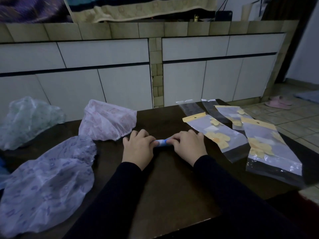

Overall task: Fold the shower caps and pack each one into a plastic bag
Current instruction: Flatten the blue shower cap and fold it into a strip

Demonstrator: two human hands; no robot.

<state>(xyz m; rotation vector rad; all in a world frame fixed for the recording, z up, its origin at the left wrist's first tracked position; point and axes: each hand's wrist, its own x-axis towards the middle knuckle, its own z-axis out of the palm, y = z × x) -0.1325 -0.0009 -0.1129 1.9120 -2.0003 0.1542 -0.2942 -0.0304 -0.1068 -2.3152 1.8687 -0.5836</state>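
Observation:
A blue-and-white shower cap [161, 142], rolled into a tight short tube, lies on the dark table [165, 183]. My left hand [138, 147] presses on its left end and my right hand [187, 145] on its right end; only the middle of the roll shows. Three loose caps lie to the left: a purple-patterned one [48, 183] nearest, a pink one [107, 120] behind it, a green one [27, 121] at the far left. Several clear plastic bags with yellow headers and flower prints lie flat on the right, the closest to my right hand [219, 135], another further right [269, 149].
White cabinet doors [120, 83] stand just behind the table. The table's right edge drops to a tiled floor [293, 121] with pink slippers [279, 102]. Two more narrow bags [191, 107] lie at the table's far right edge.

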